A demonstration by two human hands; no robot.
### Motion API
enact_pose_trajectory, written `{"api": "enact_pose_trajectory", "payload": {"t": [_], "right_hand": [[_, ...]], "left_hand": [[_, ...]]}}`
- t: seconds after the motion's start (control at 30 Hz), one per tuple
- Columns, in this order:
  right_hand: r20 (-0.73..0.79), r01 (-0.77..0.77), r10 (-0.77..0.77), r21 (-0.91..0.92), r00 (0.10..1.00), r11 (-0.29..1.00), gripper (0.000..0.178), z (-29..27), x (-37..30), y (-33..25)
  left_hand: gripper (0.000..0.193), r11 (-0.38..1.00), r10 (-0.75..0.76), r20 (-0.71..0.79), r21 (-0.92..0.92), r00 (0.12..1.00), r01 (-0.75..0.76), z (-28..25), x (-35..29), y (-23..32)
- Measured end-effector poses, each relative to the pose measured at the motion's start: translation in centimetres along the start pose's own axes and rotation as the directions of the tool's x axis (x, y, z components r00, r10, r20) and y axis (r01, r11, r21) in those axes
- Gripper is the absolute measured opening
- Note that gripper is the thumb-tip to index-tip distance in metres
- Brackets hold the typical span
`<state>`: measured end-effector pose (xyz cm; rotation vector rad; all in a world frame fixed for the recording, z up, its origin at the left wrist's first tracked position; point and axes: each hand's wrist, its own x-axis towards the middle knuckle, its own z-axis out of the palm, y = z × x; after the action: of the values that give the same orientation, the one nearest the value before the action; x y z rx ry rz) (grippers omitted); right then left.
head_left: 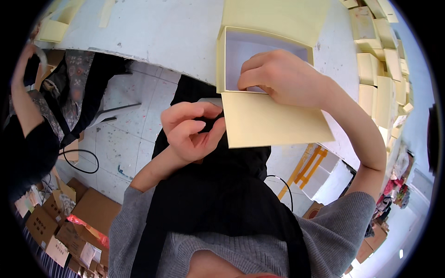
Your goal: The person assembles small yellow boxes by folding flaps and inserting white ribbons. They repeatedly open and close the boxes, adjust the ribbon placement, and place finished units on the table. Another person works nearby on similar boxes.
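A pale yellow cardboard box [221,60] with a lavender-grey inside lies open at the table's near edge. Its front flap [278,123] hangs out toward me, over my lap. My right hand [273,72] reaches into the box from the right, its fingers bent and drawn together by the inner near wall. What those fingertips hold, if anything, is hidden. Beside the flap's left edge is my left hand [192,132], palm up, its fingers loosely curled with a gap to the thumb. Its fingertips meet or pass just behind that edge; contact cannot be made out.
Many pale yellow boxes [366,69] are stacked along the right. On the left, another person's arm [25,97] reaches to the white table [153,32]. Brown cartons [97,204] crowd the floor at lower left. A white bin [324,178] stands under the table.
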<state>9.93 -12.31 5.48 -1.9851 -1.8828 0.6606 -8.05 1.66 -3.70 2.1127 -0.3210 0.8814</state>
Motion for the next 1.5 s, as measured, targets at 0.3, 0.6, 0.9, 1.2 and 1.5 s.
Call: {"api": "enact_pose_trajectory", "payload": {"t": [0.3, 0.6, 0.9, 1.2, 1.5], "right_hand": [[0.023, -0.009, 0.008, 0.055, 1.0, 0.998, 0.023, -0.1, 0.1, 0.1], [-0.687, -0.315, 0.237, 0.013, 0.687, 0.949, 0.032, -5.8, -12.0, -0.9], [-0.487, -0.313, 0.603, 0.552, 0.632, 0.773, 0.067, 5.0, -11.8, -2.5], [-0.489, -0.24, 0.612, 0.625, 0.621, 0.743, 0.064, -0.2, -9.0, 5.3], [-0.932, -0.97, 0.358, 0.038, 0.052, 0.24, 0.061, -14.5, -2.5, 30.1]], "left_hand": [[0.013, 0.99, -0.007, -0.025, 0.14, 1.0, 0.011, 2.1, 1.6, 0.1], [0.029, 0.82, -0.548, 0.413, 0.44, 0.728, 0.367, -9.9, -10.1, -1.6], [0.037, 0.983, 0.127, -0.049, 0.137, 0.991, -0.119, -2.8, 2.6, -2.1], [0.022, 0.847, 0.204, 0.121, 0.477, 0.972, -0.237, -6.3, 6.0, -5.0], [0.012, 0.788, 0.015, 0.067, 0.613, 0.998, -0.053, -8.9, 12.2, -15.2]]}}
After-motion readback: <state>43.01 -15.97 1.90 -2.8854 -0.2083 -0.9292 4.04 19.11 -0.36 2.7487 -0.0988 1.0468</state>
